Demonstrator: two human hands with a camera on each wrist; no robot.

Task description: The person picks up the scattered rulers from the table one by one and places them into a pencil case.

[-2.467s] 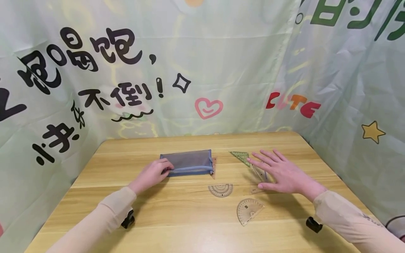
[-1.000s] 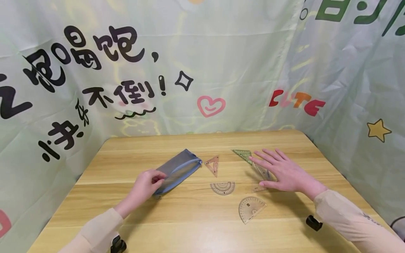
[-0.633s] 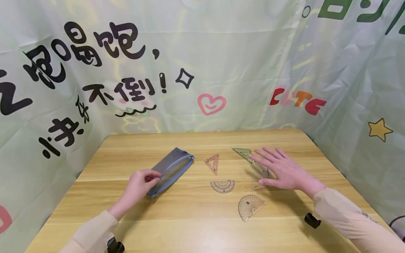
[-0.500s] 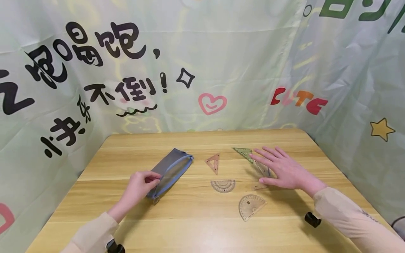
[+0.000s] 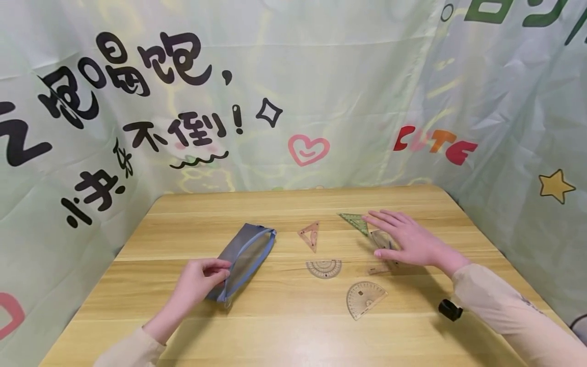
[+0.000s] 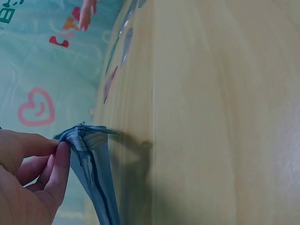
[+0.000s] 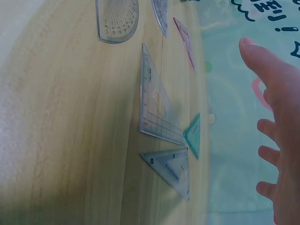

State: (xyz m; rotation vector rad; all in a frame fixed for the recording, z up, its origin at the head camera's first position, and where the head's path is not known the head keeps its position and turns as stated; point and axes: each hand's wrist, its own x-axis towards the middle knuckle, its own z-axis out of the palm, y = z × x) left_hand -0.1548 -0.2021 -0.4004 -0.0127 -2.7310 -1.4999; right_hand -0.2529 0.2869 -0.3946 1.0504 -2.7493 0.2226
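Observation:
My left hand pinches the edge of a blue mesh zip pouch between thumb and fingers. The pouch slants on the left of the table, its blue-trimmed mouth gaping; the left wrist view has the pinched corner up close. Fingers spread, my right hand hovers over the set squares and holds nothing. Beneath it lie a large clear set square and a smaller clear one, partly hidden in the head view. A green set square lies just beyond its fingertips.
Between the hands are a pink set square, a small half-round protractor and a larger clear protractor. A printed cloth hangs behind and beside the wooden table. A black wrist camera sits below the right sleeve.
The left hand has drawn the pouch leftward and nearer, turning it aslant and uncovering the pink set square. Its mouth now gapes wider. The right hand has barely shifted.

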